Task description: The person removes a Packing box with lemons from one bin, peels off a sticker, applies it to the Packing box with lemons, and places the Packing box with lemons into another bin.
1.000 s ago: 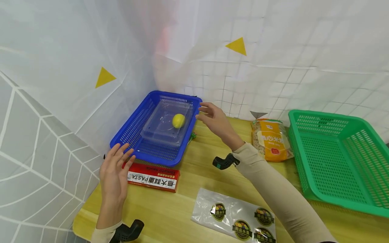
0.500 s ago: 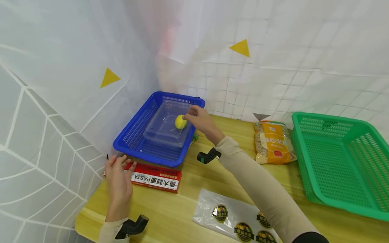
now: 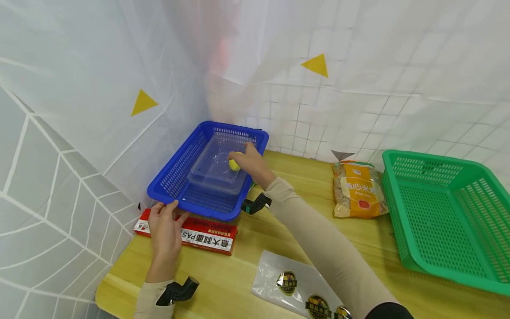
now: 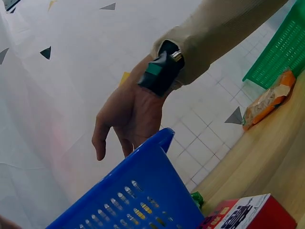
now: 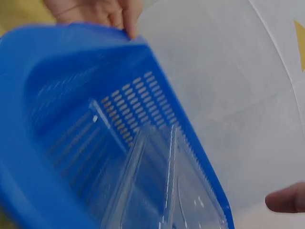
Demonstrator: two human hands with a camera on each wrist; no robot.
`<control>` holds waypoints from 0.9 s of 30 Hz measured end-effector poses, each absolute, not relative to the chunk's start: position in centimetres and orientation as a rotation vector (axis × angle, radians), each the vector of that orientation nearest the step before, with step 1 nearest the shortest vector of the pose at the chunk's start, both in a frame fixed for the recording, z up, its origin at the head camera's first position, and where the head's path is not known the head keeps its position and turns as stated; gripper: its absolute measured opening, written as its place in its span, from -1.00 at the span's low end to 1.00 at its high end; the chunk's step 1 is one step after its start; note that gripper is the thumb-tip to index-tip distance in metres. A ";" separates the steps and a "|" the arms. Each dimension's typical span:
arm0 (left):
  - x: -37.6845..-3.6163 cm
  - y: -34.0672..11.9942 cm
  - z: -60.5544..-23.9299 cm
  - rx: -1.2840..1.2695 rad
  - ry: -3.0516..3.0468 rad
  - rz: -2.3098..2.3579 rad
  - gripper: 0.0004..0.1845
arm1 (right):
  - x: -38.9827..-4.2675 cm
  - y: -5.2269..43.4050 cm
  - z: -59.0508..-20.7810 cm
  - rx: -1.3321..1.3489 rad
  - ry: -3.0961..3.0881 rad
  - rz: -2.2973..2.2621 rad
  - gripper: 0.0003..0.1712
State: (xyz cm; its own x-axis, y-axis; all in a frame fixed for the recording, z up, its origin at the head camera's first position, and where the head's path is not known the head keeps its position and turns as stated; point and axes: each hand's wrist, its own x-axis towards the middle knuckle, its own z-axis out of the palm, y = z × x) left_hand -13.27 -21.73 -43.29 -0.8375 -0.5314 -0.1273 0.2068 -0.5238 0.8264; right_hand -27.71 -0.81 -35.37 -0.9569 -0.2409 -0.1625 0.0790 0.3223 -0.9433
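A blue basket stands in the table's back left corner against the white sheet. Inside it lies a clear plastic tray with a yellow lemon. My right hand reaches down into the tray and its fingers curl round the lemon, hiding most of it. In the left wrist view my right hand hangs over the basket's rim. My left hand lies over the red pasta box, and its straight fingertips touch the basket's near corner.
A green basket stands at the right. An orange bag of pasta lies between the baskets. A clear bag with round stickers lies near the front edge. White sheeting closes in the left and back sides.
My right hand has moved left from beside the basket into the tray and taken hold of the lemon. My left hand has slid forward to the basket's near corner.
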 end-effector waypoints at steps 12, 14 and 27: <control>-13.3 -21.6 -43.9 0.456 -1.151 -2.371 -0.73 | -26.6 -4.2 -36.5 0.045 2.384 -1.840 -0.70; -13.4 -21.5 -43.9 0.441 -1.140 -2.380 -0.74 | -26.5 -4.4 -36.5 0.075 2.406 -1.810 -0.67; -13.2 -21.4 -44.1 0.443 -1.145 -2.355 -0.74 | -27.2 -4.7 -38.0 0.212 1.973 -2.112 -0.52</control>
